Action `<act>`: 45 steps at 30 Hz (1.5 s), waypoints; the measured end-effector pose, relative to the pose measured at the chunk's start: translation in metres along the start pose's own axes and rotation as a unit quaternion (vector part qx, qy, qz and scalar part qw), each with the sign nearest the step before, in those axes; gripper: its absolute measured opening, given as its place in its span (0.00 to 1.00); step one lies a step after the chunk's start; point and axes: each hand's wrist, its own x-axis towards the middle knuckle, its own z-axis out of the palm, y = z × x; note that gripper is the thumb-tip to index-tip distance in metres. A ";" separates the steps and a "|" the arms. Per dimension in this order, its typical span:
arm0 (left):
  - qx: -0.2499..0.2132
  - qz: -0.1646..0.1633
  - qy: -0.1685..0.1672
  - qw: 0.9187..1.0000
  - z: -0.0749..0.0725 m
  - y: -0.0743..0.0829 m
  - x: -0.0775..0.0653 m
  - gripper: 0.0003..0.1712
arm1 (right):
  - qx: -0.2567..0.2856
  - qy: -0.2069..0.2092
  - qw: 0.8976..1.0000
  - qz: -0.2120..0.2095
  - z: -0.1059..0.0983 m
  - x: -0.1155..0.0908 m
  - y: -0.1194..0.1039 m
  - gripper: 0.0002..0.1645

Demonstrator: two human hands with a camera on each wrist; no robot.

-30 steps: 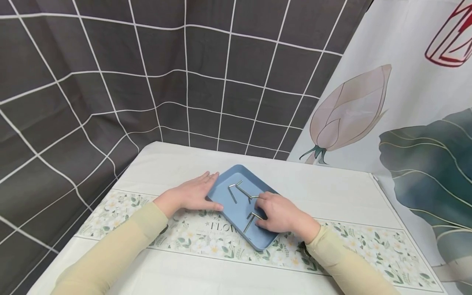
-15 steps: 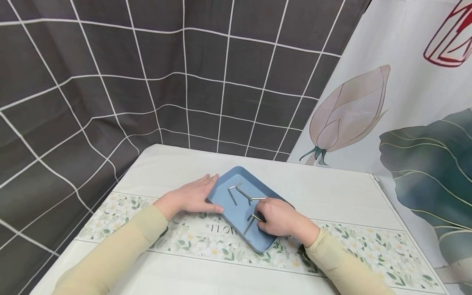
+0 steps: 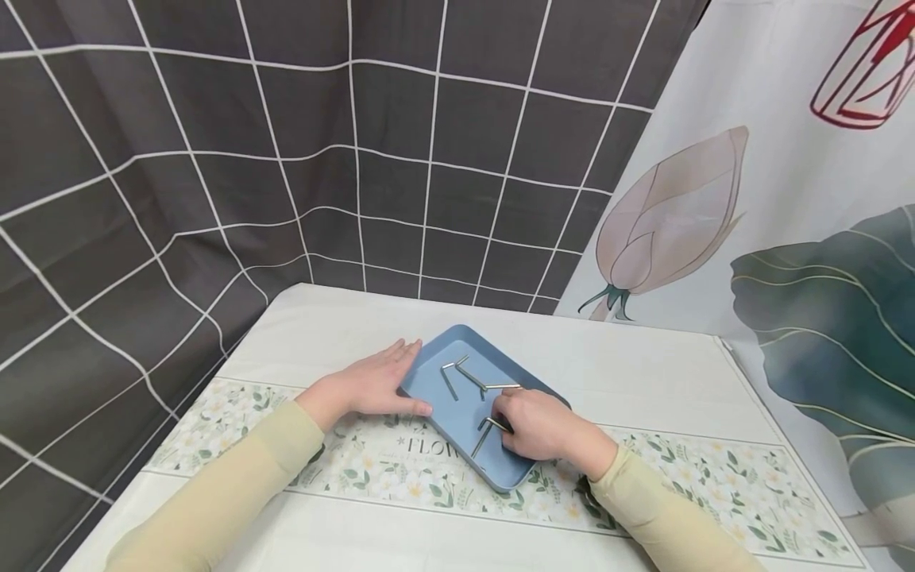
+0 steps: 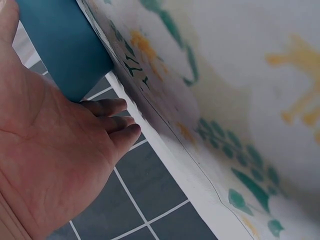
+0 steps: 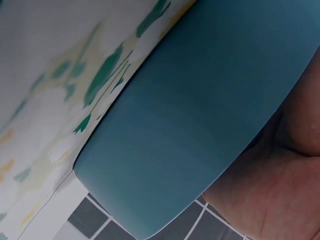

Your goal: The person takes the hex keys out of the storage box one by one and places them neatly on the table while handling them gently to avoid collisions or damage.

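A blue rectangular tray (image 3: 447, 417) lies at an angle on the table, with several L-shaped metal hex keys (image 3: 449, 382) inside. My left hand (image 3: 375, 384) rests against the tray's left side, fingers extended and thumb spread along the edge. In the left wrist view, the palm (image 4: 55, 145) is beside the tray wall (image 4: 65, 40). My right hand (image 3: 536, 425) reaches into the tray's right part, its fingers curled on a hex key (image 3: 493, 422) that runs under them; the fingertips are hidden. The tray's outer wall (image 5: 175, 120) covers most of the right wrist view.
A white tablecloth (image 3: 343, 318) with a floral band (image 3: 400, 477) covers the table. Behind it hangs a dark curtain (image 3: 400, 183) with a white grid. A light curtain with a printed bud (image 3: 665, 214) is at the right.
My right hand has shifted slightly toward the near side of the tray, its fingers curling more tightly by the hex key. My left hand has stayed at the tray's edge.
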 end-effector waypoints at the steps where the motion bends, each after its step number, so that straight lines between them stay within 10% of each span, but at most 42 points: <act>1: 0.000 0.000 0.000 1.000 0.001 0.000 0.000 0.76 | 0.000 -0.001 1.000 0.000 0.000 0.000 0.000 0.08; 35: -0.005 -0.009 -0.002 1.000 0.000 0.000 0.001 0.77 | -0.019 0.002 1.000 0.021 0.007 0.006 -0.003 0.11; 45: -0.005 -0.010 -0.004 1.000 0.000 0.001 0.000 0.77 | 0.009 0.003 0.996 0.086 0.003 0.007 -0.003 0.12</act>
